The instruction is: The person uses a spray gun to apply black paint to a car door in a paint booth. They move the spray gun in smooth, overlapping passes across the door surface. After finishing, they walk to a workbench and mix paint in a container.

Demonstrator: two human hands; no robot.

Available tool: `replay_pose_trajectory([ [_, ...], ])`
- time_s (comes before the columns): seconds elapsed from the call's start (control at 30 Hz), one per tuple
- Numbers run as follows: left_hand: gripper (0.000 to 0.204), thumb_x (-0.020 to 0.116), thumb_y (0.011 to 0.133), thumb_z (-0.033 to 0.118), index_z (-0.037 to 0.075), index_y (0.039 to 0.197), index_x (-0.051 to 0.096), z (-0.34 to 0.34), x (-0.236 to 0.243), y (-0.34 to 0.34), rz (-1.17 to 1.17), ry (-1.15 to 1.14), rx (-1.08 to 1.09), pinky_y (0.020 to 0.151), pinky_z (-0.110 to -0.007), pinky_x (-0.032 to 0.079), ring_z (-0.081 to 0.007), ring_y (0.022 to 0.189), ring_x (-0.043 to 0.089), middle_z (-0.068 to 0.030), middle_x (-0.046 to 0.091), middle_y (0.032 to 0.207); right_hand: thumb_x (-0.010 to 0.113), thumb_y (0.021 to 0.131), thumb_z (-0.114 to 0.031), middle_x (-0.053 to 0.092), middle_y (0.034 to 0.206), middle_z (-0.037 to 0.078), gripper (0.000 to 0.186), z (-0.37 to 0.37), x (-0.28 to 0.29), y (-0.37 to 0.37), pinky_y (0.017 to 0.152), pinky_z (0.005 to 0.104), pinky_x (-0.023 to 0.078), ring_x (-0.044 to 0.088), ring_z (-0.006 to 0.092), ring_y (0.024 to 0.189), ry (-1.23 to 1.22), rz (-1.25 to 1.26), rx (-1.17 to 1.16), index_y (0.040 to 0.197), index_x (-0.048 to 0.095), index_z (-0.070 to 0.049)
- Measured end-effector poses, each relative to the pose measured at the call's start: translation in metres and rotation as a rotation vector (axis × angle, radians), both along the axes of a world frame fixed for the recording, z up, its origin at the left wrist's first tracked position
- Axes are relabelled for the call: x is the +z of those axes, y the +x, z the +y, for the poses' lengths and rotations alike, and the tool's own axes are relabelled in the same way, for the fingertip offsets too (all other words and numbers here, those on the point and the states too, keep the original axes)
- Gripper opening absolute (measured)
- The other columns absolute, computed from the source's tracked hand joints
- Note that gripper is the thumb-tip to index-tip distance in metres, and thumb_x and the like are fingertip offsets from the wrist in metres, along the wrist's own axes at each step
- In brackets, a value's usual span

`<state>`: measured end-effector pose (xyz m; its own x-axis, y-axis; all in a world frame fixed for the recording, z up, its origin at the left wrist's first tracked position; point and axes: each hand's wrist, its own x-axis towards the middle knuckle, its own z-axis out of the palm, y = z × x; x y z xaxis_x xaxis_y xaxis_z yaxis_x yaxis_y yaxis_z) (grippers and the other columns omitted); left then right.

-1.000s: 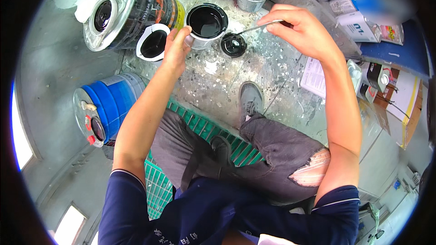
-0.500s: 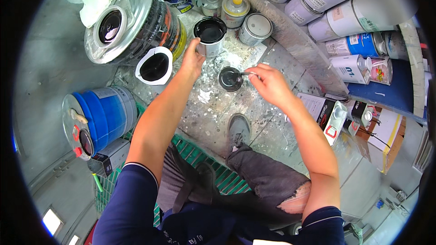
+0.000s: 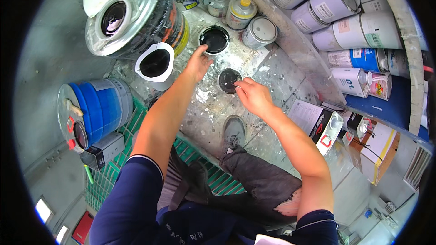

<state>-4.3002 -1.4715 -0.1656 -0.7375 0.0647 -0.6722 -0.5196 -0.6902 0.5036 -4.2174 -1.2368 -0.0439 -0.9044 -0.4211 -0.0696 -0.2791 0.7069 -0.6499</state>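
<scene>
A round paint can [image 3: 216,41] with dark, glossy contents stands at the middle back, its opening facing up toward me. My left hand [image 3: 198,65] is at its near left edge, thumb side on the rim and fingers bent against it. In front of the can is a small round pot [image 3: 225,81] with a dark inside. My right hand [image 3: 254,95] is closed at the pot's right edge around a thin stick [image 3: 237,85]; its tip reaches into the pot, and most of it is hidden by the fingers. I cannot make out the stick's exact kind.
A white-rimmed container [image 3: 168,66] of black liquid stands left, beside a large clear-lidded drum [image 3: 141,13]. A blue drum [image 3: 102,109] is nearer. A closed tin [image 3: 261,31] and yellow-capped cans [image 3: 240,11] stand behind. Shelves [image 3: 313,68] of tins line the right.
My right hand has moved slightly left and down, carrying the stick closer over the pot. The paint can's opening now faces me more, and its near side shows less. My left hand has shifted slightly right.
</scene>
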Motion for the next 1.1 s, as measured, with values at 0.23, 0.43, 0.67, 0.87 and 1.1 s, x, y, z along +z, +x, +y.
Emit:
replay_pose_trajectory([
  [0.23, 0.075, 0.067, 0.091, 0.040, 0.002, 0.146, 0.034, -0.008, 0.055, 0.066, -0.080, -0.020, -0.102, 0.105, -0.048, 0.044, -0.0364, 0.128, 0.048, -0.0281, 0.038, 0.146, 0.058, 0.092, -0.018, 0.066, 0.091, 0.012, 0.020, -0.010, 0.006, -0.010, 0.070, 0.0420, 0.053, 0.066, 0.0343, 0.080, 0.004, -0.011, -0.047, 0.105, 0.069, -0.007],
  [0.43, 0.026, 0.065, 0.089, 0.016, 0.001, 0.110, 0.058, -0.067, 0.234, 0.112, 0.214, -0.311, 0.015, 0.065, -0.031, 0.050, -0.0174, 0.078, 0.065, -0.0080, 0.068, 0.097, 0.055, 0.092, -0.019, 0.067, 0.095, 0.016, 0.023, 0.001, 0.001, -0.016, 0.074, 0.0437, 0.052, 0.066, 0.0367, 0.083, 0.056, -0.031, -0.020, 0.105, 0.070, -0.007],
  [0.67, 0.030, 0.063, 0.092, 0.018, 0.001, 0.116, 0.056, -0.156, 0.263, 0.099, 0.220, -0.250, 0.398, 0.065, -0.033, 0.050, -0.0199, 0.078, 0.061, -0.0120, 0.066, 0.100, 0.056, 0.089, -0.022, 0.068, 0.091, 0.020, 0.025, -0.005, -0.015, -0.031, 0.074, 0.0474, 0.052, 0.065, 0.0399, 0.084, 0.108, -0.057, 0.108, 0.099, 0.069, -0.004],
  [0.87, 0.028, 0.059, 0.096, 0.021, 0.004, 0.117, 0.056, -0.173, 0.273, 0.195, 0.047, -0.367, 0.452, 0.064, -0.030, 0.048, -0.0164, 0.076, 0.060, -0.0077, 0.065, 0.099, 0.057, 0.089, -0.025, 0.068, 0.086, 0.022, 0.028, -0.004, -0.019, -0.024, 0.072, 0.0462, 0.051, 0.066, 0.0408, 0.081, 0.139, -0.182, 0.054, 0.101, 0.069, -0.003],
  [1.1, 0.025, 0.051, 0.096, 0.017, 0.001, 0.115, 0.051, -0.274, 0.227, 0.293, -0.232, -0.158, 1.012, 0.069, -0.032, 0.055, -0.0220, 0.083, 0.062, -0.0153, 0.062, 0.115, 0.054, 0.091, -0.027, 0.066, 0.086, 0.024, 0.029, -0.014, -0.011, -0.031, 0.073, 0.0501, 0.050, 0.063, 0.0451, 0.084, 0.312, -0.207, 0.180, 0.095, 0.067, -0.003],
])
